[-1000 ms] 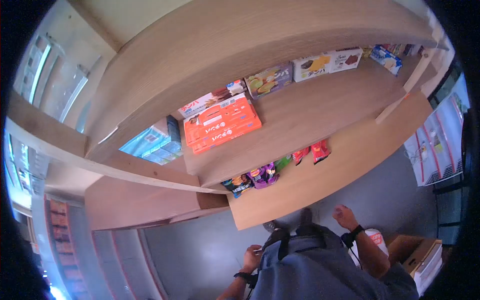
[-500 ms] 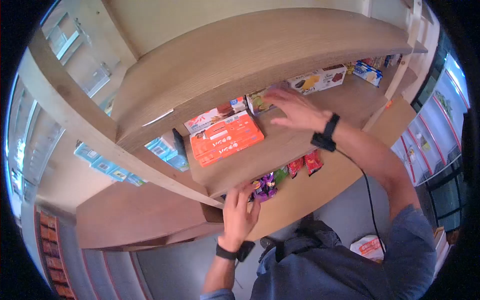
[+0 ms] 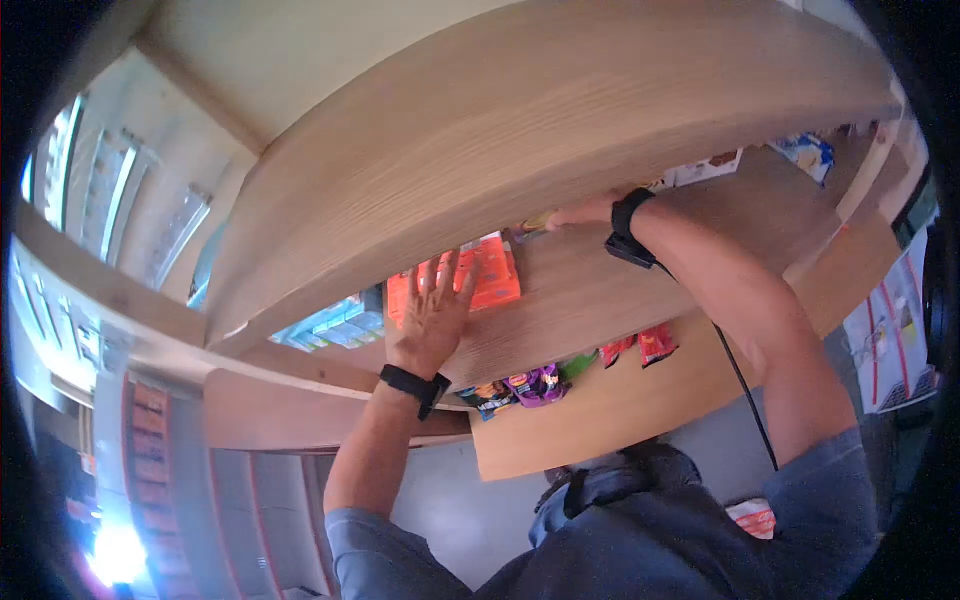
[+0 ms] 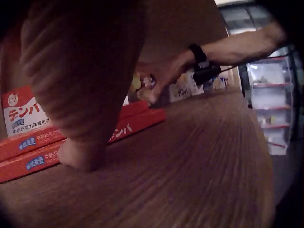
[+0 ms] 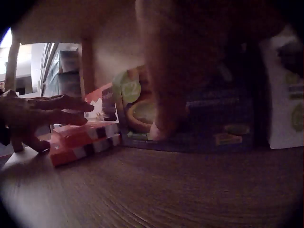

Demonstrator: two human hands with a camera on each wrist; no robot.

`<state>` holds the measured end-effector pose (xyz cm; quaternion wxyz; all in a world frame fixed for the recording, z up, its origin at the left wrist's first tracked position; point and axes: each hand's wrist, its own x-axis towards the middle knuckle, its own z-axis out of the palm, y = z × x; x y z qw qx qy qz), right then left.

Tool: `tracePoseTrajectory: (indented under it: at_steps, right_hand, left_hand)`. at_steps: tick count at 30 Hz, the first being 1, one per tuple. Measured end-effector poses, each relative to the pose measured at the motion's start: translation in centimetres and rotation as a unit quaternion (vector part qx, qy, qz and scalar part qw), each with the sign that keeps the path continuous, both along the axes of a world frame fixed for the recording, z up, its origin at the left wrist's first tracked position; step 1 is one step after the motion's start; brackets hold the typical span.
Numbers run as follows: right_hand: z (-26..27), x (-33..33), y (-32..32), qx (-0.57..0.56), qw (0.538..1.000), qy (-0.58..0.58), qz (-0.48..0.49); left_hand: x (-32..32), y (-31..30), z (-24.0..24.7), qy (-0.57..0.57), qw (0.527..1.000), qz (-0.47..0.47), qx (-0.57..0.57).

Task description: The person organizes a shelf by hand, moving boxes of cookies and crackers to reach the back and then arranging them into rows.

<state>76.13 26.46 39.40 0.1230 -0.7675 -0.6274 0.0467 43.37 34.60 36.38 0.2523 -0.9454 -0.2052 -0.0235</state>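
Carton (image 5: 213, 127), one, dark purple with a green label, is standing upright toward the back of the shelf (image 3: 580, 285), its long axis running left to right. Right hand (image 3: 583, 213), the nearer, is meeting its front face toward the left end; most of the carton's length is extending rightward from those fingers. Whether they are grasping it or only touching, cannot tell. Orange boxes (image 3: 497, 275), two, stacked flat, are lying to the carton's left and further forward, long sides following the shelf. Left hand (image 3: 432, 325), nearest to this stack, is spreading over it with fingers extended and unclenched; firm contact is not showing clearly. White carton (image 5: 285, 111), one, is standing just right of the purple one.
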Motion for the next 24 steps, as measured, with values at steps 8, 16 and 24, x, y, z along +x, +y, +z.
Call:
tracePoseTrajectory:
  at_steps: [8,16,24]
  right_hand:
    - [-1.6,0.7,0.3,0.237,0.963,-0.128,0.033]
    - [-1.0,1.1,-0.2,0.159,0.985,-0.040,0.054]
    - [-1.1,1.5,1.6,-0.002,0.997,0.028,0.075]
  left_hand:
    - [2.0,5.0,1.1,-0.012,1.000,-0.009,0.013]
    - [4.9,10.2,3.8,-0.109,0.976,0.060,-0.177]
    - [5.4,8.1,5.5,-0.134,0.977,0.052,-0.157]
